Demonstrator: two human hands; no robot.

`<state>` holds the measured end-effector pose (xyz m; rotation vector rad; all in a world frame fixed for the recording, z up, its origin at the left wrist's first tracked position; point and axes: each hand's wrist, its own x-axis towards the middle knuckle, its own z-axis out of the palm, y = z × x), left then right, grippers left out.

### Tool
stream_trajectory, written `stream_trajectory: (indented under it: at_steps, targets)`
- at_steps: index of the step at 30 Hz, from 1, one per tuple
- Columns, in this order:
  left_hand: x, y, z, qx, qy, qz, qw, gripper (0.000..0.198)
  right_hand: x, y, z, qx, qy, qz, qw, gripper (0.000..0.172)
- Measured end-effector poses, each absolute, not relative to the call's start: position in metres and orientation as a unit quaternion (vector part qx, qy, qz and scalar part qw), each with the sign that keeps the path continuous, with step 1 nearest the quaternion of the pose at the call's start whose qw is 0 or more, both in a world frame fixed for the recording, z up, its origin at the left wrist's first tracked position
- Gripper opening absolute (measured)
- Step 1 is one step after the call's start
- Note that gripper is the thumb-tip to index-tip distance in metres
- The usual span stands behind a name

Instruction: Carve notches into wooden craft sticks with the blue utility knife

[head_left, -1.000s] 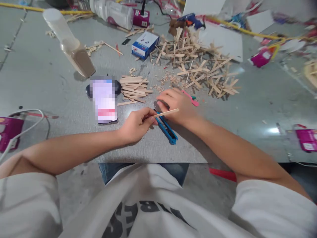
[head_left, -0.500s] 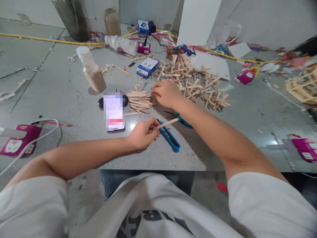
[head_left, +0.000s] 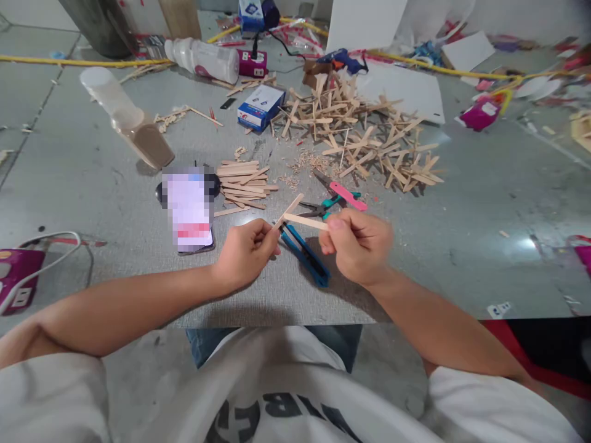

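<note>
My left hand [head_left: 247, 252] is closed on a wooden craft stick [head_left: 294, 204] that slants up to the right. Pinched in my right hand [head_left: 362, 243] is a second craft stick [head_left: 307, 221], its far end meeting or crossing the first one. Beneath the sticks lies a blue utility knife [head_left: 305, 255] on the table. Just beyond the hands are green-handled pliers [head_left: 318, 209] and a pink-handled knife [head_left: 346, 194]. A small pile of craft sticks [head_left: 244, 181] sits beyond my left hand, beside a phone [head_left: 189, 206] whose screen is blurred.
A large heap of craft sticks [head_left: 360, 132] spreads across the back right. Wood shavings [head_left: 311, 163] lie in front of it. A blue and white box [head_left: 261, 106], a bottle of brown liquid [head_left: 145, 141], a clear bottle [head_left: 203, 59] and a glue gun [head_left: 344, 59] stand or lie around.
My right hand has come back from the small stick pile towards my left hand, now bringing a craft stick. The left hand's stick has turned to point more upward. The camera view has shifted.
</note>
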<state>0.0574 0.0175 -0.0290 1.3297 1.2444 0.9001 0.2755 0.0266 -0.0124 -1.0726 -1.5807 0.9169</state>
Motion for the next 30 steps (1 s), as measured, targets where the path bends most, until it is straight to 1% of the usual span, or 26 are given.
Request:
stream_trajectory:
  at_steps: [2,4,7,14,16,19,24,28,30]
  targets:
    - [0.057,0.017,-0.028,0.57,0.527,0.383,0.5,0.026,0.266,0.024,-0.007,-0.447,-0.588,0.441,0.51,0.059]
    - [0.056,0.017,-0.027,0.583,0.534,0.39,0.472,0.024,0.259,0.023,-0.001,-0.457,-0.536,0.498,0.506,0.06]
    - [0.056,0.017,-0.025,0.603,0.532,0.397,0.444,0.02,0.256,0.02,0.005,-0.45,-0.493,0.531,0.522,0.059]
    - [0.058,0.015,-0.022,0.634,0.52,0.41,0.4,0.02,0.252,0.016,0.005,-0.453,-0.446,0.558,0.533,0.051]
    - [0.057,0.014,-0.022,0.654,0.519,0.407,0.371,0.02,0.25,0.016,0.005,-0.455,-0.422,0.569,0.539,0.048]
    - [0.054,0.012,-0.023,0.693,0.515,0.395,0.314,0.019,0.248,0.014,0.003,-0.459,-0.41,0.572,0.542,0.049]
    - [0.05,0.014,-0.028,0.738,0.487,0.394,0.251,0.016,0.25,0.008,0.0,-0.439,-0.467,0.552,0.533,0.046]
    - [0.048,0.016,-0.029,0.771,0.471,0.371,0.216,0.023,0.251,0.005,-0.001,-0.456,-0.52,0.506,0.516,0.048]
    - [0.046,0.017,-0.03,0.782,0.471,0.355,0.203,0.027,0.251,0.006,-0.004,-0.457,-0.523,0.509,0.509,0.048]
